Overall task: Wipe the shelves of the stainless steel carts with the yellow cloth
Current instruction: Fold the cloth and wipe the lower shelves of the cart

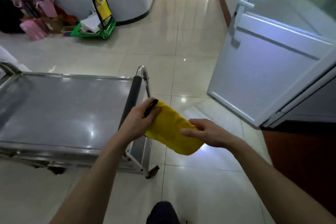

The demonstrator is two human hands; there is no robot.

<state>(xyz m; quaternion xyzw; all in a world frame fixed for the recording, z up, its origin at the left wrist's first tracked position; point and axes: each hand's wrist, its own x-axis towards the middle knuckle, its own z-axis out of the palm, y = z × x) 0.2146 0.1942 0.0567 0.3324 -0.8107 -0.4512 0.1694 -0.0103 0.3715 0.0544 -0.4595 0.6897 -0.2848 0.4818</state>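
1. The left hand [140,120] grips one end of the yellow cloth [169,127]. Its fingers are curled round the cloth, and a black edge of the cloth shows between them.
2. The right hand [201,132] holds the other end. Its fingers bend over the far edge of the cloth and its thumb lies flat on top.
3. The cloth is stretched between the two hands, up in the air. It looks folded into a long shape. Its right end hangs down a little past the right hand.
4. The cloth is just beside the end of the stainless steel cart [21,151], near the cart's black handle bar [134,92]. It does not touch the cart's top shelf [63,107].
5. The top shelf is flat, grey and shiny, with bright spots of light on it. One wheel [152,171] of the cart shows at the near corner.
6. The cart stands on a floor [181,41] of pale, shiny tiles.
7. A glass door [272,60] stands open on the right side.
8. Far off on the left, by the wall, is a green hand trolley [94,30] with something yellow [101,1] on its frame.
9. Next to the trolley sit some pink bags [36,29]. They look blurry.
10. A dark shape [161,212] shows at the bottom edge, between the two arms. I cannot tell what it is.
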